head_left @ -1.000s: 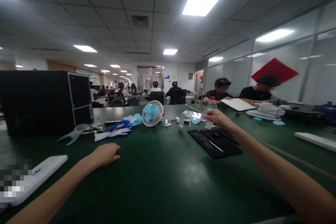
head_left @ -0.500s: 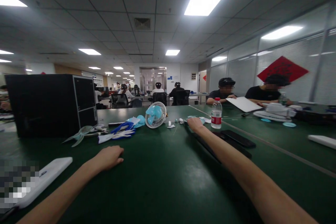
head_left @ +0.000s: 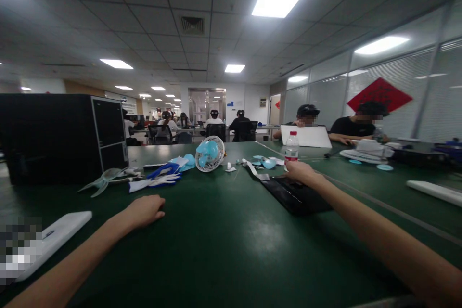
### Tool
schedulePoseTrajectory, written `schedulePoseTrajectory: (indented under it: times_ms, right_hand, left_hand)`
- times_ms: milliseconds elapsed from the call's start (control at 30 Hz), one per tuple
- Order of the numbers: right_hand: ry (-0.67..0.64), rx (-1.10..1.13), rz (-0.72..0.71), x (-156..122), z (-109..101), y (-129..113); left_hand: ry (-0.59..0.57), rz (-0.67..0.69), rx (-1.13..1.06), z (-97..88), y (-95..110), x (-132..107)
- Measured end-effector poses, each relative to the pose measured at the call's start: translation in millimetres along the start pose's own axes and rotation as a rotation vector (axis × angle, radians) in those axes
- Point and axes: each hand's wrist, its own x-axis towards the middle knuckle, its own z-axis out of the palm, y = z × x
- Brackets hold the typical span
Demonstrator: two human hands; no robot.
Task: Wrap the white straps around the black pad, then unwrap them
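My left hand (head_left: 147, 209) rests on the green table (head_left: 216, 250), fingers curled under and nothing visible in them. A blue and white glove (head_left: 159, 178) lies just beyond it. My right hand (head_left: 302, 172) reaches down at the far side of a flat black item (head_left: 288, 195), fingers bent downward. Their tips are hidden, so what they grip cannot be made out. Close behind stands a water bottle (head_left: 291, 147) with a red cap. A pale strip (head_left: 255, 170) lies at the black item's left corner. The small white fan (head_left: 210, 154) with blue blades stands between the hands, farther back.
At the left stands a black computer case (head_left: 54, 139), with a white slab-like object (head_left: 61, 236) nearer me. Blue pieces (head_left: 265, 161) lie beyond the black item. Across the table, one person holds a white panel (head_left: 306, 136) beside another person (head_left: 355, 125). White equipment (head_left: 368, 149) sits at right.
My right hand has moved right and slightly nearer, to the front of the bottle, uncovering the pale strip. The person's white panel is now tilted upright. My left hand stays put; the view has shifted slightly.
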Motion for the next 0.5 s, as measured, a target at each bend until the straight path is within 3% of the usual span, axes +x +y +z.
schedulePoseTrajectory:
  times_ms: [200,500]
  right_hand:
    - [-0.088,0.060,0.032,-5.3,27.4,21.0]
    - [-0.101,0.065,0.100,-3.0,37.2,31.8]
  left_hand:
    - [0.017,0.025,0.014,4.6,-2.4,2.6]
    - [0.028,0.032,-0.009,9.5,-9.7,4.6]
